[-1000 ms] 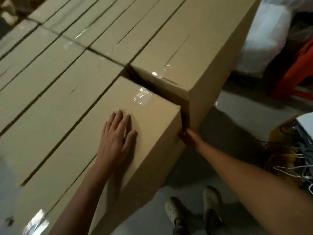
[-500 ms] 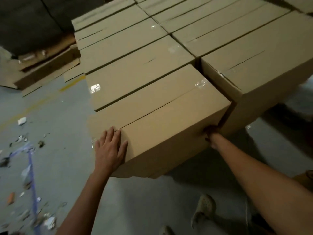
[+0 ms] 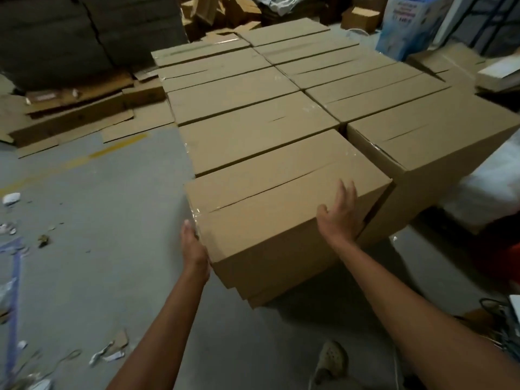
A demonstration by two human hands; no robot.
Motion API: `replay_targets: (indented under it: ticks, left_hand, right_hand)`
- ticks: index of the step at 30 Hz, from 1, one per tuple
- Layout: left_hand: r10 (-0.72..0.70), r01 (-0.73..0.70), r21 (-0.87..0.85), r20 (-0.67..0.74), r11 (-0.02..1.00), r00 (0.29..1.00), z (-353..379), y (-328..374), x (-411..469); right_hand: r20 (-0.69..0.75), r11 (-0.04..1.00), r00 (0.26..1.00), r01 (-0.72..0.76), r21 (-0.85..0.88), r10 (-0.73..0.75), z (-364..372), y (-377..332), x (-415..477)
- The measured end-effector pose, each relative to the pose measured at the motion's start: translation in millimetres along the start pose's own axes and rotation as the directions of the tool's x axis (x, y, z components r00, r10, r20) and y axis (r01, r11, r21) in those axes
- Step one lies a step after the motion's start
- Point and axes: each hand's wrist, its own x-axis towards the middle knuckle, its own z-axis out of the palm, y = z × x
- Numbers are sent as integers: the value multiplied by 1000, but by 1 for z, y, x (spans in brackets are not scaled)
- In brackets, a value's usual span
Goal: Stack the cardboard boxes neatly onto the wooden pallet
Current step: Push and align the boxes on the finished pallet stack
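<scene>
The nearest plain brown cardboard box [image 3: 281, 215] sits at the front left corner of the two-row block of taped brown cardboard boxes [image 3: 253, 108], its near end jutting out over the grey concrete floor [image 3: 98, 220]. The left hand [image 3: 194, 249] lies flat with straight fingers against the box's left side at the near corner. The right hand [image 3: 342, 218] is wide, fingers spread, over the box's right near edge; whether it touches cannot be told. The box lies between both hands.
</scene>
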Motion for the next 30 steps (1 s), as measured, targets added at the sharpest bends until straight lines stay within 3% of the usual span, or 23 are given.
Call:
replay_targets:
  ticks: [1, 3, 5, 8, 11, 14, 19, 30]
  left_hand:
    - [-155, 153, -185, 2, 971, 988, -7, -11, 12]
    - [-364, 345, -321, 2, 882, 931, -26, -48, 41]
    - [-490, 475, -276, 15, 836, 872, -40, -86, 59]
    - [-561, 561, -124, 38, 819, 827, -47, -135, 78]
    - [-549, 556, -59, 102, 829, 830, -41, -158, 88]
    - [-495, 514, -81, 177, 854, 851, -23, -146, 74]
    - [-378, 406, -73, 246, 911, 893, -2, -130, 61]
    - [-364, 409, -101, 300, 907, 882, 13, -138, 66]
  right_hand:
    - [54, 991, 992, 120, -64, -117, 3, -7, -3]
    - [151, 969, 970, 209, -132, -189, 10, -15, -4]
    - [164, 963, 975, 182, -199, -150, 19, -12, -3]
    - [63, 965, 998, 44, -260, -29, 22, 0, 2]
    - [17, 975, 976, -216, -50, 217, 16, 8, 12]
    - [145, 875, 902, -431, 220, 407, 8, 18, 25]
    - [239, 888, 915, -381, 255, 324, 5, 15, 29]
    - [206, 893, 924, -368, 258, 321, 5, 11, 28]
